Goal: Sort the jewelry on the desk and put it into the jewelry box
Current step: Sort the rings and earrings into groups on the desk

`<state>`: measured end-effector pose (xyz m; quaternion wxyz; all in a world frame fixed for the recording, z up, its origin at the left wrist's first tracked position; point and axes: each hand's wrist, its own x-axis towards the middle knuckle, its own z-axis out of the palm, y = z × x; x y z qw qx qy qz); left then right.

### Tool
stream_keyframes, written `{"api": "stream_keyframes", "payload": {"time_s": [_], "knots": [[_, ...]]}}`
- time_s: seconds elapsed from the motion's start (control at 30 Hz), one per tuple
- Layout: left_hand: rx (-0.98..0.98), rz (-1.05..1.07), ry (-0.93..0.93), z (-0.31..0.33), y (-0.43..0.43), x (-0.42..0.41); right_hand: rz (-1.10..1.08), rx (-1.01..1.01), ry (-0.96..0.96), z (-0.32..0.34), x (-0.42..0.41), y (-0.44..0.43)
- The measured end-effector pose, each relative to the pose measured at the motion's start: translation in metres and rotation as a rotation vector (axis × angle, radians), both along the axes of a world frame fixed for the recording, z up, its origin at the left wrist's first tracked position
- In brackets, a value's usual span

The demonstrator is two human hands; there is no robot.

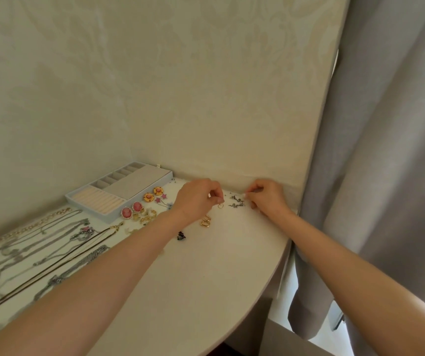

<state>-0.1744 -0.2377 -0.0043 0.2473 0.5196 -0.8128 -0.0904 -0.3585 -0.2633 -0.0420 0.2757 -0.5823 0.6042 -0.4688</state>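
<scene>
Earrings (237,203) lie far right. Left hand (201,199) pinches a gold earring (220,206); right hand (267,196) grip's unclear. Probably best to match pairs before boxing.

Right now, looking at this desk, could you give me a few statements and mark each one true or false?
1. The left hand pinches a small gold earring. True.
2. The jewelry box sits to the right of both hands. False: it lies left of the left hand and the right hand, against the wall.
3. Several necklaces lie spread out on the left part of the desk. True.
4. The two pink oval earrings already lie inside the box. False: they rest on the desk beside its near corner.
5. A grey curtain hangs to the right of the desk. True.
</scene>
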Motion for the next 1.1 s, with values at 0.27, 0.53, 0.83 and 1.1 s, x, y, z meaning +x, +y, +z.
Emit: {"api": "stream_keyframes", "payload": {"time_s": [0.27, 0.53, 0.83, 1.1], "knots": [[-0.004, -0.052, -0.035, -0.001, 0.021, 0.011, 0.127, 0.045, -0.306, 0.018, -0.001, 0.03], [0.09, -0.111, -0.088, -0.001, 0.044, 0.021, 0.353, 0.113, -0.295, 0.023, 0.016, 0.06], [0.337, -0.252, 0.016, 0.01, 0.073, 0.048, 0.55, 0.16, -0.105, 0.021, 0.043, 0.081], [0.159, -0.09, -0.34, 0.007, 0.087, 0.072, 0.597, 0.183, -0.028, 0.016, 0.062, 0.086]]}}
